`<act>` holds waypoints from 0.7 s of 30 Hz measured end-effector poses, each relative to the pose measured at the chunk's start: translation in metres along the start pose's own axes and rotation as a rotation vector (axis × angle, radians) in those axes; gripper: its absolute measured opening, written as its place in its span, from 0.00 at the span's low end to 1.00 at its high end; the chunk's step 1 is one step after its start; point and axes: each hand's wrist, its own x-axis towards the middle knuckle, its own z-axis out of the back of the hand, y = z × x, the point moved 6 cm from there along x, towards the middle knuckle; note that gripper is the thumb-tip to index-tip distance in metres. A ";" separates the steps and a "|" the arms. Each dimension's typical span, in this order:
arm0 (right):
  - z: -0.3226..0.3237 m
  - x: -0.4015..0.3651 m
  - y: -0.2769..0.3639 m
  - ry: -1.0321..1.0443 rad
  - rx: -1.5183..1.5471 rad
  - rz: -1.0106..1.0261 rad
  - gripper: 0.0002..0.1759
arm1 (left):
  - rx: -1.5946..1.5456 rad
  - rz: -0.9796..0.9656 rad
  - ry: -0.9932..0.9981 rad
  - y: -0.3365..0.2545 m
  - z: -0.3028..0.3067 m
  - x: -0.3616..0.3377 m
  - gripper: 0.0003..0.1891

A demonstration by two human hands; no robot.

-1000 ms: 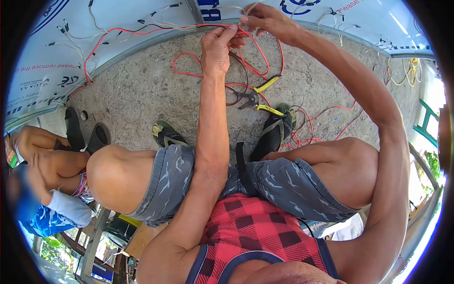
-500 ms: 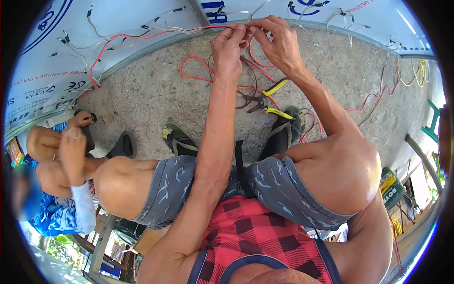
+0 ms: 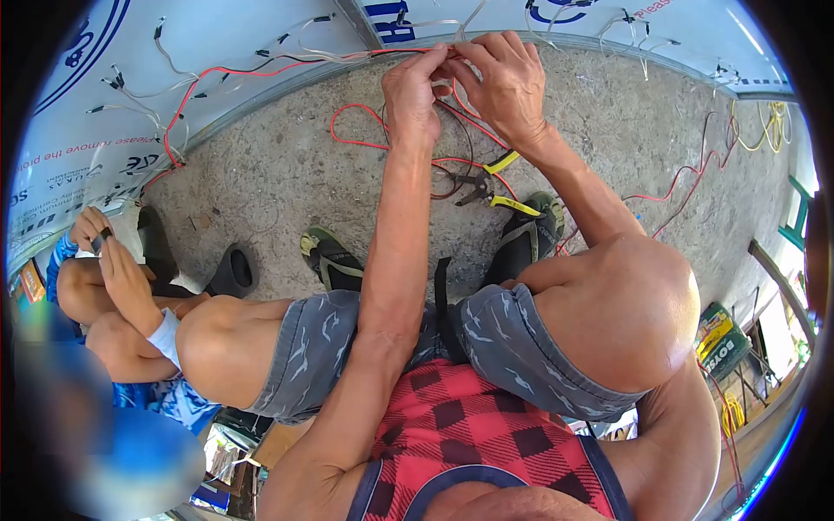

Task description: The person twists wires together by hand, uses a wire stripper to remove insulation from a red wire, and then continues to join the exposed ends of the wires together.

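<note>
My left hand (image 3: pixel 412 91) is closed in a pinch on the red and black wires (image 3: pixel 287 64) at the foot of the panel. Close beside it, my right hand (image 3: pixel 506 85) also pinches the wires, fingertips nearly meeting those of the left. What exactly lies between the fingertips is too small to make out. Below the hands, more red wire (image 3: pixel 347 108) loops over the concrete floor. A pair of wire strippers (image 3: pixel 483 186) with yellow handles lies open on the floor between my hands and my right shoe, among the wires.
A panel (image 3: pixel 261 26) with protective film stands ahead, short grey wires with black ends hanging from it. At left a co-worker sits close, hands (image 3: pixel 117 265) around a small black thing. Yellow wire (image 3: pixel 771 130) hangs at far right; a green box (image 3: pixel 723 341) stands beside my right knee.
My hands stay at the wires, shifting slightly. The co-worker has leaned in closer, bringing both hands together around a small black thing.
</note>
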 end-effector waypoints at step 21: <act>-0.037 -0.009 -0.044 0.188 0.903 -0.706 0.16 | 0.420 -0.198 -0.080 -0.027 -0.008 -0.003 0.17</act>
